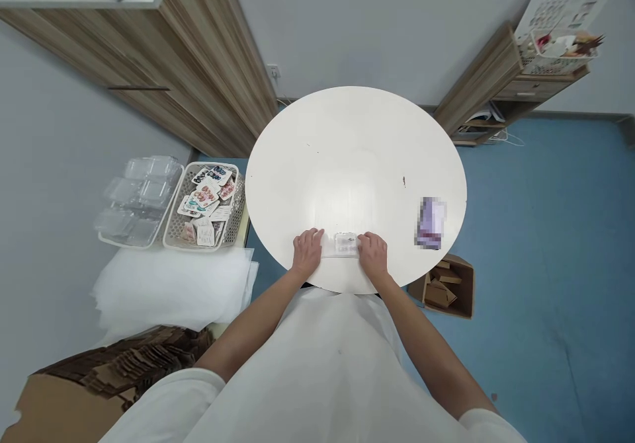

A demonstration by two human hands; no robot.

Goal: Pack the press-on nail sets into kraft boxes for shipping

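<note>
On the near part of the white oval table (pixel 347 132) lies a clear plastic bag (pixel 340 248), flat on the surface. A small rectangular pack with faint grey print shows in its right half; its exact kind is too small to tell. My left hand (pixel 307 251) grips the bag's left end with bent fingers. At the right end, beside the small pack, my right hand (pixel 373 252) has its fingers closed on the bag's edge. Both thumbs are low against the tabletop and partly hidden.
A blurred purple item (pixel 430 223) lies on the table's right. Left stand a basket of printed cards (pixel 204 205), clear plastic boxes (pixel 143 195) and white sheets (pixel 173 287). A cardboard box (pixel 464 291) sits on the floor at right. Cabinets (pixel 198 66) stand behind.
</note>
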